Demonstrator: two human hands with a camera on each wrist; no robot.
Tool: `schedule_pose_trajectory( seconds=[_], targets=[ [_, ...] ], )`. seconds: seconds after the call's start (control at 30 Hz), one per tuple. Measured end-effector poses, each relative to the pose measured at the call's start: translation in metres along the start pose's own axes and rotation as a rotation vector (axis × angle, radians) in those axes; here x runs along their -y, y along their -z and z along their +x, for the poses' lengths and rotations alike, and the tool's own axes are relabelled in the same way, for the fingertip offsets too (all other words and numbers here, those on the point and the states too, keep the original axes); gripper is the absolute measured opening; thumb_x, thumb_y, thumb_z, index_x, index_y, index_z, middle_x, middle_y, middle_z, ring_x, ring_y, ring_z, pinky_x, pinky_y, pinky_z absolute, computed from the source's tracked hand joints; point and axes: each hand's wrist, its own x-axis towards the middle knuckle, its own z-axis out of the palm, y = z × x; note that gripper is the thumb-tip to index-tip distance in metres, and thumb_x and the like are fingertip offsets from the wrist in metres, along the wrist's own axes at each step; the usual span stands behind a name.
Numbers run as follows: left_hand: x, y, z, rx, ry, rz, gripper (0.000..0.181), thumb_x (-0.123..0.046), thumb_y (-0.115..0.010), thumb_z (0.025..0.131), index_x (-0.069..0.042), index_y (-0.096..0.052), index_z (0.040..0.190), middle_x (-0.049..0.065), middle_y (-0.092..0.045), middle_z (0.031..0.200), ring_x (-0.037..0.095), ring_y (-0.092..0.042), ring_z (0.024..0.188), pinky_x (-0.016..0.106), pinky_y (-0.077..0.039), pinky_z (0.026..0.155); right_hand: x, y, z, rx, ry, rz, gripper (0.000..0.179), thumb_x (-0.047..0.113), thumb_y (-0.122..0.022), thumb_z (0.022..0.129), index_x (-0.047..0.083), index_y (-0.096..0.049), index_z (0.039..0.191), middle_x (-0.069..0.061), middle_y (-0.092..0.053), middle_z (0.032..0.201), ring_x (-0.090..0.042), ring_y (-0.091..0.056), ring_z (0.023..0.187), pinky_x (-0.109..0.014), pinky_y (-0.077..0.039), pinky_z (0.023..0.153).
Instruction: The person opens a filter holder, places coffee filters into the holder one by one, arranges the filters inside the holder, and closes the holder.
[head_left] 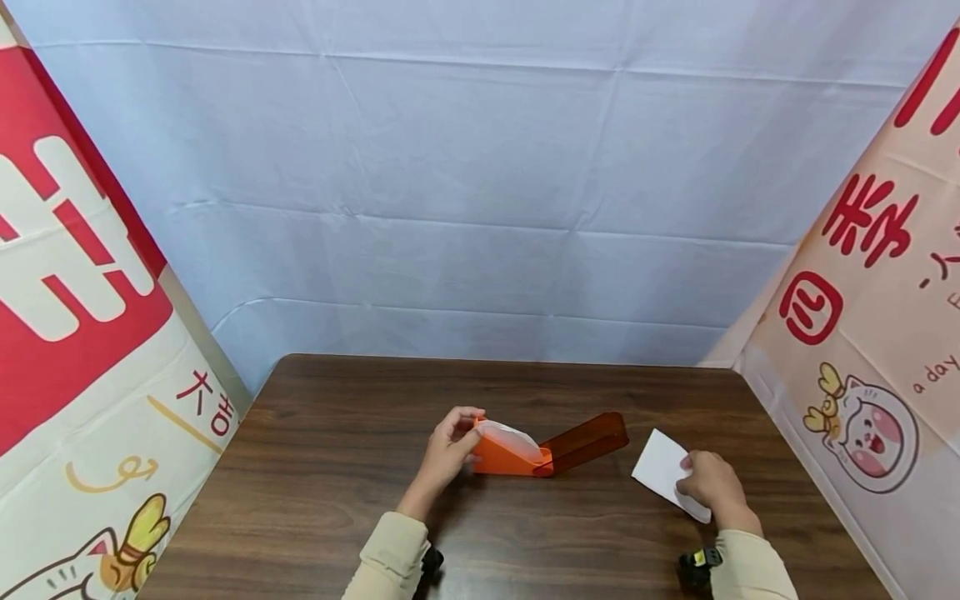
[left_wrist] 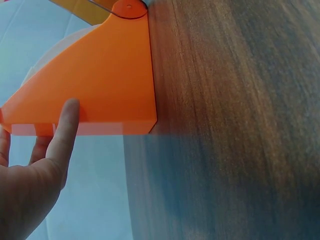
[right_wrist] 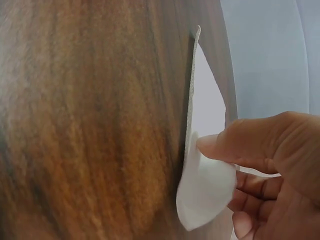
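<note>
A wedge-shaped orange box point(head_left: 501, 460) stands on the table with its see-through brown lid point(head_left: 588, 443) swung out to the right. White, round-edged paper point(head_left: 513, 435) shows inside it. At the box's left end my left hand point(head_left: 444, 452) grips it; in the left wrist view the thumb lies on the orange side wall point(left_wrist: 105, 75) and other fingers are partly hidden behind. Farther right, my right hand point(head_left: 714, 485) pinches a flat white coffee filter point(head_left: 660, 462). Its crimped edge and curved end show in the right wrist view, with my thumb pressing on the filter's face point(right_wrist: 207, 185).
The dark wooden table point(head_left: 330, 492) carries these things. A pale blue cloth point(head_left: 465, 183) hangs behind its far edge. Printed banners stand on the left point(head_left: 90, 275) and right point(head_left: 847, 350). A small black device point(head_left: 697, 571) sits at my right wrist.
</note>
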Motion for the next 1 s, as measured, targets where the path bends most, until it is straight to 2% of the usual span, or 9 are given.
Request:
schedule_pose_trajectory(
  seconds=[0.17, 0.3, 0.43, 0.53, 0.63, 0.73, 0.87, 1.0],
  targets=[
    [0.0, 0.0, 0.0, 0.003, 0.001, -0.006, 0.025, -0.006, -0.058, 0.091, -0.006, -0.057, 0.116, 0.016, -0.055, 0.108, 0.039, -0.055, 0.094, 0.06, -0.048, 0.069, 0.005, 0.005, -0.002, 0.004, 0.019, -0.001, 0.029, 0.0, -0.06, 0.07, -0.015, -0.061, 0.095, -0.033, -0.057, 0.095, -0.051, -0.052, 0.092, -0.055, -0.044, 0.075],
    [0.0, 0.0, 0.0, 0.002, 0.001, -0.01, 0.025, -0.005, -0.058, 0.091, -0.006, -0.057, 0.116, 0.017, -0.055, 0.108, 0.039, -0.056, 0.094, 0.06, -0.048, 0.069, 0.012, 0.011, -0.005, -0.073, 0.031, 0.012, 0.028, -0.003, -0.056, 0.072, -0.015, -0.062, 0.097, -0.035, -0.057, 0.099, -0.053, -0.051, 0.094, -0.056, -0.044, 0.074],
    [0.001, 0.0, 0.001, 0.0, 0.0, -0.012, 0.026, -0.004, -0.057, 0.09, -0.006, -0.057, 0.116, 0.017, -0.056, 0.108, 0.039, -0.056, 0.094, 0.059, -0.049, 0.068, 0.015, 0.013, -0.006, -0.2, 0.043, 0.049, 0.032, -0.005, -0.056, 0.071, -0.015, -0.061, 0.102, -0.029, -0.061, 0.09, -0.043, -0.056, 0.076, -0.052, -0.045, 0.065],
    [0.012, 0.001, 0.005, -0.004, -0.004, -0.012, 0.026, -0.004, -0.058, 0.09, -0.007, -0.058, 0.116, 0.017, -0.056, 0.108, 0.038, -0.056, 0.093, 0.059, -0.049, 0.067, 0.016, 0.012, -0.007, -0.296, 0.041, 0.09, 0.036, -0.004, -0.058, 0.071, -0.014, -0.059, 0.105, -0.019, -0.061, 0.078, -0.031, -0.052, 0.065, -0.047, -0.043, 0.061],
    [0.024, 0.002, 0.008, -0.012, -0.004, 0.002, 0.026, -0.007, -0.059, 0.091, -0.009, -0.058, 0.116, 0.016, -0.056, 0.109, 0.035, -0.057, 0.093, 0.057, -0.051, 0.066, 0.018, 0.013, -0.008, -0.373, 0.019, 0.129, 0.03, -0.002, -0.06, 0.073, -0.011, -0.061, 0.101, -0.01, -0.06, 0.071, -0.026, -0.052, 0.062, -0.045, -0.04, 0.062],
    [0.031, 0.003, 0.01, -0.02, -0.007, 0.025, 0.025, -0.013, -0.06, 0.091, -0.012, -0.058, 0.116, 0.014, -0.056, 0.109, 0.031, -0.057, 0.092, 0.052, -0.052, 0.065, 0.021, 0.014, -0.009, -0.422, -0.007, 0.159, 0.016, 0.001, -0.062, 0.076, -0.007, -0.065, 0.09, -0.009, -0.062, 0.068, -0.028, -0.054, 0.063, -0.047, -0.038, 0.064],
    [0.033, 0.002, 0.01, -0.024, -0.032, 0.038, 0.025, -0.018, -0.061, 0.091, -0.014, -0.058, 0.115, 0.012, -0.057, 0.107, 0.026, -0.058, 0.089, 0.047, -0.054, 0.062, 0.022, 0.014, -0.01, -0.451, -0.017, 0.166, 0.008, 0.004, -0.063, 0.079, -0.003, -0.068, 0.08, -0.009, -0.063, 0.067, -0.031, -0.056, 0.063, -0.048, -0.038, 0.065],
    [0.033, 0.002, 0.008, -0.023, -0.057, 0.048, 0.024, -0.019, -0.06, 0.091, -0.014, -0.058, 0.115, 0.011, -0.057, 0.106, 0.024, -0.058, 0.088, 0.044, -0.054, 0.061, 0.023, 0.014, -0.011, -0.444, -0.035, 0.17, 0.009, 0.005, -0.063, 0.081, -0.002, -0.068, 0.08, -0.009, -0.063, 0.067, -0.03, -0.055, 0.063, -0.047, -0.038, 0.065]
  ],
)
